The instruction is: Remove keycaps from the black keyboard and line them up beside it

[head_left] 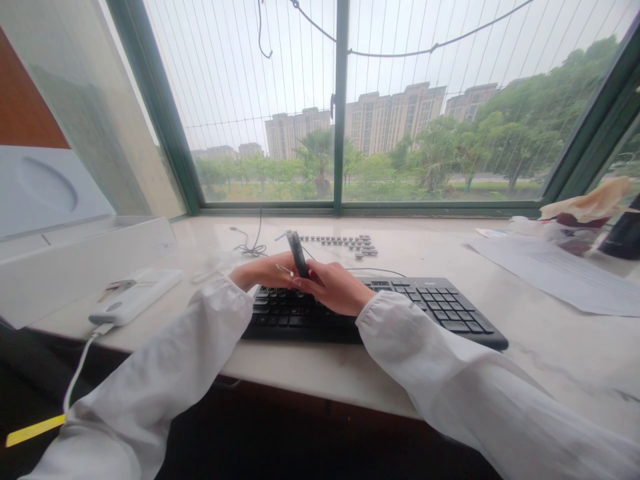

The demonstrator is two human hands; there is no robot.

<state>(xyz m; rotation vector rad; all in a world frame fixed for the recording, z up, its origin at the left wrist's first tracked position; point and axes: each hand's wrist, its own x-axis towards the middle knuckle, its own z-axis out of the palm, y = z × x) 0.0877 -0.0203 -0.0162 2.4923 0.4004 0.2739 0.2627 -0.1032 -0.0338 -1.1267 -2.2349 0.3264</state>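
Note:
My right hand is closed around a slim black stick-like tool. The tool stands tilted, its greyish upper end pointing up and away from me; I cannot make out its exact kind. Close against it on the left is my left hand, its fingers mostly hidden behind the tool and the right hand. A thin pale wire loop shows at the left hand. Both hands are above a black keyboard, covering part of its middle. Behind them, several loose keycaps are laid out in rows on the white tabletop.
A coiled dark cable lies behind my left hand. To the left are a white power strip and a large white box. Paper sheets lie at the right. A window runs along the back.

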